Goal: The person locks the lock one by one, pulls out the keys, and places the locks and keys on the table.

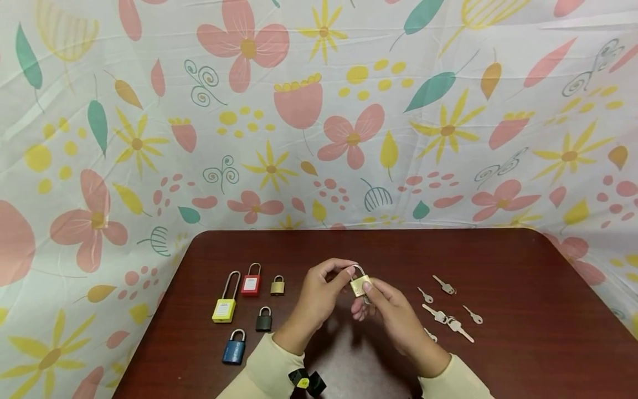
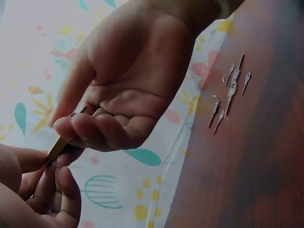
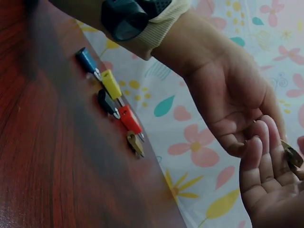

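Observation:
A brass padlock (image 1: 360,286) with a silver shackle is held up between both hands over the middle of the table. My right hand (image 1: 396,313) grips its body, the thumb lying on the front face. With thumb and index finger, my left hand (image 1: 319,291) pinches it at the shackle side. A small metallic piece (image 1: 367,300) shows below the body, partly hidden by the right fingers; its kind is unclear. In the left wrist view the padlock (image 2: 57,148) appears edge-on between the fingers. Whether the shackle is fully closed cannot be made out.
On the left lie a yellow padlock (image 1: 224,310), a red one (image 1: 251,285), a small brass one (image 1: 277,286), a black one (image 1: 263,320) and a blue one (image 1: 233,352). Several loose keys (image 1: 459,328) lie right of the hands. A floral cloth (image 1: 349,166) hangs behind the table (image 1: 498,249).

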The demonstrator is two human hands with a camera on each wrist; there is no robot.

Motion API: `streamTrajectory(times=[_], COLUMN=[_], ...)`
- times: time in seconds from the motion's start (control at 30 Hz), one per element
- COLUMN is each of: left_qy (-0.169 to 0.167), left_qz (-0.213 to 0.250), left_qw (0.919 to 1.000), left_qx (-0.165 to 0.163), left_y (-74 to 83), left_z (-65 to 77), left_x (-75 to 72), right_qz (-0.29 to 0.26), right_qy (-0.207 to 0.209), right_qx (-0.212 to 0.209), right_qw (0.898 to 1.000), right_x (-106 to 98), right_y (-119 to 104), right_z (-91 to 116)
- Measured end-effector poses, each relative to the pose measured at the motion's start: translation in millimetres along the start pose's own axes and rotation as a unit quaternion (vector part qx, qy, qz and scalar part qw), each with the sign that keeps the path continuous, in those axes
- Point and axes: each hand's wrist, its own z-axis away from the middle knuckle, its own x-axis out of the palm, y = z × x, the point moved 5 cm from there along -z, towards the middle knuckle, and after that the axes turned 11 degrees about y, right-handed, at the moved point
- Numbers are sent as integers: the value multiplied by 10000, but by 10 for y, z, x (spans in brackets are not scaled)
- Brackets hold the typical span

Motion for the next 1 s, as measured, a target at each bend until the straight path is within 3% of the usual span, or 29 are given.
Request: streamTrajectory(times=[0.13,0.23,0.43,0.6,0.73,1.0], left_qy=[207,349,490,476,324,-105], left_qz=[50,192,437,591,722,644], left_qw=[9998,9992,9978,9971,9966,9978], left_qx=[-14,-98,-56,-110,-223,-144], left_y=[-136,-252,-286,-292,-263,-16], left_z=[-61,-106,-136,-131,-111,-20], left_x=[-57,-98,-122,-101,-68,4], right_qz=[-232,-153,24,69,69,162], right_qy=[-182,-94,429,444,521,861], right_qx=[110,152,-133,-425,-636,-882], right_qw=[9995,9997,9990,9981,9966,9922], right_x=[12,10,-20,-13,-23,-74], right_y=[-6,17,20,-5,-25,-47], right_z=[4,5,-5,3,7,11])
